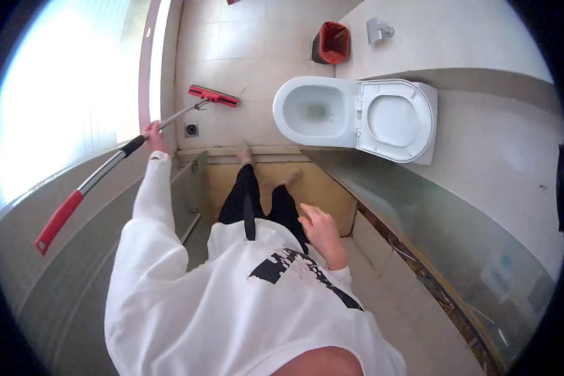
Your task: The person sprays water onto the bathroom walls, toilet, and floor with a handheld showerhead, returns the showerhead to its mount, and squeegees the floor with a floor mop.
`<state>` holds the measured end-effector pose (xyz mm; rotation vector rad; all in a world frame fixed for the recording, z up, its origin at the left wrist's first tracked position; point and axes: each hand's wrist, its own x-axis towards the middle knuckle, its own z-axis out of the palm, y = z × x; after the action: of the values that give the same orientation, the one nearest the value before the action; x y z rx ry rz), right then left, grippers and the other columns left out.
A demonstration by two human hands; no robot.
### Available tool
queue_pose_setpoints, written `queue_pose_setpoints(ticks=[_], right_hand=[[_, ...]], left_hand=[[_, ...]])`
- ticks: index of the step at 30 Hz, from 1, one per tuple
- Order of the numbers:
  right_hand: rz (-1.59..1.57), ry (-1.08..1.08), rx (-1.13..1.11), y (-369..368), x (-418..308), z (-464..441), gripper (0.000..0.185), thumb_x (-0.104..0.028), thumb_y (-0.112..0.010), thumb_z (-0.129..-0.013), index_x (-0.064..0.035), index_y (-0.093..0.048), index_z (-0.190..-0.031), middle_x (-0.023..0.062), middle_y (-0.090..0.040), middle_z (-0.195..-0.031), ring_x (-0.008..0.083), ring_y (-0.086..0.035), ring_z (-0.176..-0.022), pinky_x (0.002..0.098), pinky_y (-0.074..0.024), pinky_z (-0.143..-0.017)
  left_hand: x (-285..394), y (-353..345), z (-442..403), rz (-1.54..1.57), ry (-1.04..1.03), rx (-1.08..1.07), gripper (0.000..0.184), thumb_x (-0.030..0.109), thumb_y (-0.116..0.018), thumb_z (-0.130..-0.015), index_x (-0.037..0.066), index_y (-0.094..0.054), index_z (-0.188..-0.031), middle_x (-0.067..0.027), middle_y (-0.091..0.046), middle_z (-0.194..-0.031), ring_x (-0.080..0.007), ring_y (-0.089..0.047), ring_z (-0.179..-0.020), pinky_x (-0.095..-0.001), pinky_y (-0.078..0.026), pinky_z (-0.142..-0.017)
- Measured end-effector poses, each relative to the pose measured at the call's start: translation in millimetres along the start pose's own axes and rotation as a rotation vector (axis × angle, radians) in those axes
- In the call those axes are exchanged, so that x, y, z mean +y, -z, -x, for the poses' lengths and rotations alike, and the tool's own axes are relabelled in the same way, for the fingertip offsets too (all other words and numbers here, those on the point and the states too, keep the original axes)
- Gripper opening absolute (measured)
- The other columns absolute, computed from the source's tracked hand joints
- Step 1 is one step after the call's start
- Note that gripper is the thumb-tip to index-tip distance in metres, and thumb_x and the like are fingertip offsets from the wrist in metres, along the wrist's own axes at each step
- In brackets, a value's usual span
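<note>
My left hand [155,136] is closed round the metal pole of a mop [101,176], just above its black collar. The mop's red handle end hangs out to the lower left, and its red head [214,96] rests on the tiled floor. My right hand [321,230] is held in front of my body at the waist, fingers apart and holding nothing. A white toilet [315,111] with its lid and seat raised stands ahead to the right of the mop head.
A black bin [332,44] with a red liner stands beyond the toilet. A floor drain [191,130] lies near the left wall. Glass panels [382,188] rise on both sides of me, and a low sill [222,151] crosses at my feet.
</note>
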<state>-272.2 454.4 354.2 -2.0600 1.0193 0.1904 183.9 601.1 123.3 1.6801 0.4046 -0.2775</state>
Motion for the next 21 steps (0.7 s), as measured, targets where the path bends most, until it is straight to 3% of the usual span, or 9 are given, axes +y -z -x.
queue_pose_setpoints(ticks=[2,5,8,10,17,18,19,20,21], right_hand=[[0.004,-0.024,-0.028,-3,-5,-4,0.029,-0.019,-0.055,-0.076,-0.0064,-0.053,-0.102,0.0144,-0.058,-0.088,0.0323,-0.055,-0.079,0.0405,-0.0427,-0.069],[-0.033,-0.033,-0.059,-3,3,-25,0.026,-0.018,-0.055,-0.076,-0.0053,-0.054,-0.099,0.0144,-0.058,-0.087,0.0319,-0.055,-0.078,0.0401,-0.0435,-0.068],[-0.099,0.027,-0.030,-8,18,-62,0.022,-0.015,-0.055,-0.075,-0.0033,-0.056,-0.093,0.0151,-0.059,-0.086,0.0317,-0.056,-0.077,0.0388,-0.0448,-0.067],[-0.130,0.060,0.003,-14,26,-86,0.020,-0.014,-0.054,-0.075,-0.0021,-0.058,-0.091,0.0159,-0.058,-0.086,0.0320,-0.056,-0.078,0.0384,-0.0447,-0.068],[-0.311,0.094,-0.011,-53,41,-190,0.023,-0.015,-0.059,-0.071,-0.0028,-0.059,-0.090,0.0150,-0.056,-0.080,0.0306,-0.055,-0.076,0.0366,-0.0438,-0.069],[-0.367,0.084,-0.044,-57,39,-201,0.025,-0.016,-0.060,-0.069,-0.0029,-0.060,-0.090,0.0147,-0.056,-0.079,0.0304,-0.055,-0.076,0.0368,-0.0437,-0.069],[-0.386,0.082,-0.041,-61,39,-210,0.025,-0.016,-0.060,-0.069,-0.0029,-0.060,-0.090,0.0147,-0.056,-0.079,0.0304,-0.055,-0.076,0.0368,-0.0437,-0.069],[-0.385,0.086,-0.091,-66,37,-218,0.029,-0.018,-0.062,-0.067,-0.0038,-0.059,-0.093,0.0142,-0.054,-0.084,0.0301,-0.054,-0.080,0.0368,-0.0431,-0.071],[-0.382,0.092,-0.142,-73,36,-224,0.034,-0.019,-0.064,-0.066,-0.0046,-0.059,-0.096,0.0137,-0.053,-0.089,0.0297,-0.053,-0.085,0.0367,-0.0426,-0.074]], left_hand=[[-7,-24,23,0.089,-0.124,-0.284,0.020,0.021,-0.061,-0.074,0.005,-0.055,-0.084,-0.0032,-0.053,-0.072,-0.0106,-0.049,-0.071,-0.0241,-0.041,-0.066],[6,-69,6,-0.272,-0.242,-0.243,0.034,0.034,-0.057,-0.077,0.000,-0.058,-0.077,-0.0062,-0.056,-0.073,-0.0132,-0.049,-0.072,-0.0261,-0.040,-0.069],[110,-129,36,-0.579,-0.364,-0.340,0.046,0.042,-0.052,-0.078,-0.002,-0.058,-0.067,-0.0096,-0.056,-0.065,-0.0149,-0.050,-0.067,-0.0264,-0.039,-0.066],[137,-156,27,-0.467,-0.438,-0.349,0.049,0.042,-0.053,-0.078,-0.002,-0.055,-0.057,-0.0094,-0.053,-0.056,-0.0154,-0.050,-0.059,-0.0276,-0.040,-0.060],[330,-173,143,0.035,-0.737,-0.580,0.035,0.028,-0.055,-0.082,0.005,-0.050,-0.056,-0.0026,-0.047,-0.050,-0.0099,-0.041,-0.043,-0.0253,-0.036,-0.043],[357,-163,148,-0.001,-0.935,-0.749,0.032,0.021,-0.051,-0.084,0.005,-0.051,-0.057,-0.0039,-0.049,-0.053,-0.0107,-0.043,-0.046,-0.0262,-0.038,-0.046],[391,-155,173,-0.027,-0.835,-0.760,0.024,0.012,-0.049,-0.081,0.003,-0.053,-0.059,-0.0063,-0.051,-0.057,-0.0122,-0.044,-0.049,-0.0276,-0.040,-0.052],[429,-144,176,-0.057,-0.771,-1.095,0.028,0.012,-0.046,-0.083,0.005,-0.048,-0.056,-0.0068,-0.048,-0.057,-0.0136,-0.042,-0.049,-0.0282,-0.041,-0.056],[441,-147,216,-0.136,-0.911,-0.681,0.032,0.015,-0.043,-0.085,0.006,-0.044,-0.054,-0.0064,-0.044,-0.055,-0.0147,-0.041,-0.050,-0.0299,-0.042,-0.061]])
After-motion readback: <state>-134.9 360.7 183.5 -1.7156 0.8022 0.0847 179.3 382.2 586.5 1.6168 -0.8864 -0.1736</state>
